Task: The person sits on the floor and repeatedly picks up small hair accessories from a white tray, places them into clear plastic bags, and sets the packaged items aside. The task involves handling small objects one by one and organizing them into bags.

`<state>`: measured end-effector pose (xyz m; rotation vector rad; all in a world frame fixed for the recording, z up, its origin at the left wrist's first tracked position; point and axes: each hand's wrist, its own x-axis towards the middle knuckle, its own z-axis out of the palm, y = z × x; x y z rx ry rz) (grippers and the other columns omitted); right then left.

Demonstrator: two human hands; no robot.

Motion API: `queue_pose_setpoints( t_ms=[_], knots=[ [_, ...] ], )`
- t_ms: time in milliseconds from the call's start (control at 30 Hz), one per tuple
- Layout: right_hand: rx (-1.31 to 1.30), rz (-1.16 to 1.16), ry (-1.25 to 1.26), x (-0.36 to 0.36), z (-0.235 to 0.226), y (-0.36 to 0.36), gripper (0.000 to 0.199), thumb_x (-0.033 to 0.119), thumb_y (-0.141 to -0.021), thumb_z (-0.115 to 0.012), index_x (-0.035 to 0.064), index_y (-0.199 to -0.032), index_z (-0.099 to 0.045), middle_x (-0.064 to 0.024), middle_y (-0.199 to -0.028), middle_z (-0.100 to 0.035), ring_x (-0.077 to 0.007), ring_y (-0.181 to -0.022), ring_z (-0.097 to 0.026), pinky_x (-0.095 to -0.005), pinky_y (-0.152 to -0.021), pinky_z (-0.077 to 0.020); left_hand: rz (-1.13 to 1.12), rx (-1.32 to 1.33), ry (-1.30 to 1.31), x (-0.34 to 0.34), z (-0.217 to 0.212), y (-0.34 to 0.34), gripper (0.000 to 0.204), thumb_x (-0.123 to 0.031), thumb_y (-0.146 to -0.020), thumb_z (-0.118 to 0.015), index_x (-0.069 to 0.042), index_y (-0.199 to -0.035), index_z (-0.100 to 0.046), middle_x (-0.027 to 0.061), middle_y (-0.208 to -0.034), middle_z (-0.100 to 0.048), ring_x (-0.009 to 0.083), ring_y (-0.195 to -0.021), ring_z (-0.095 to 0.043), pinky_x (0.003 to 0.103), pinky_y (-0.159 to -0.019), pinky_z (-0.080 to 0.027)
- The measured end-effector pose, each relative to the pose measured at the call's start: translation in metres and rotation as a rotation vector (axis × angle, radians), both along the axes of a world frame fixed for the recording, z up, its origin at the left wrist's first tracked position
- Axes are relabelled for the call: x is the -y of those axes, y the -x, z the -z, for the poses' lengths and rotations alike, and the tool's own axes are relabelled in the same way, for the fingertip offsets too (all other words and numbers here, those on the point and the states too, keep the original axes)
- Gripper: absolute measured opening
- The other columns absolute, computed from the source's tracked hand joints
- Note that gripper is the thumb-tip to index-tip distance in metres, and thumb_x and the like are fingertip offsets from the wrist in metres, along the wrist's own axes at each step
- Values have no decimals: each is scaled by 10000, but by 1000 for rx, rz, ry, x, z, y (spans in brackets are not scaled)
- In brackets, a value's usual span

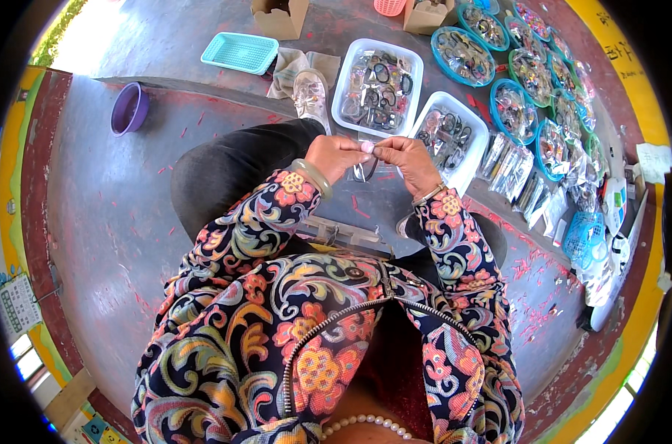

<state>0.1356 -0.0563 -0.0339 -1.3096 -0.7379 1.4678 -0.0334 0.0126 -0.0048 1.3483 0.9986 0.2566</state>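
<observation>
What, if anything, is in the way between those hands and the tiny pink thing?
Nothing I can see: the left hand and right hand both have their fingertips right at the pink thing.

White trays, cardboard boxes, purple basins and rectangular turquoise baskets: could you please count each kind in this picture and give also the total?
White trays: 2
Cardboard boxes: 2
Purple basin: 1
Rectangular turquoise basket: 1
Total: 6
</observation>
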Motion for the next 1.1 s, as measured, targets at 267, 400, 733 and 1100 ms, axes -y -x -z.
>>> queue_pose_setpoints(
  t_ms=[267,400,733,1100],
  knots=[
    [-177,158,47,4,-3,11,125,97,-713,-670,6,-791,-634,2,-688,-592,-56,-605,-473,-188,-573,-363,-216,247,352,5,21,-4,173,-87,-783,-606,54,-882,-589,79,-803,-603,122,-691,-584,219,-609,-490],
    [-217,161,64,4,7,10,128,123,-710,-678,23,-775,-632,3,-681,-589,-61,-591,-464,-193,-572,-356,-236,287,424,7,21,-6,178,-66,-806,-572,67,-924,-558,107,-876,-595,161,-776,-600,257,-693,-520],
    [-127,19,97,2,0,2,125,147,-765,-628,54,-848,-610,22,-732,-588,-55,-646,-509,-194,-615,-394,-369,393,442,7,22,-6,162,-80,-827,-546,50,-924,-541,93,-841,-587,150,-731,-599,247,-639,-531],
    [-37,15,2,1,10,3,91,85,-771,-604,23,-837,-590,11,-738,-565,-54,-649,-477,-182,-611,-382,-369,427,477,4,29,-2,147,-107,-823,-559,9,-913,-552,52,-822,-587,123,-713,-591,227,-611,-512]
  ],
)
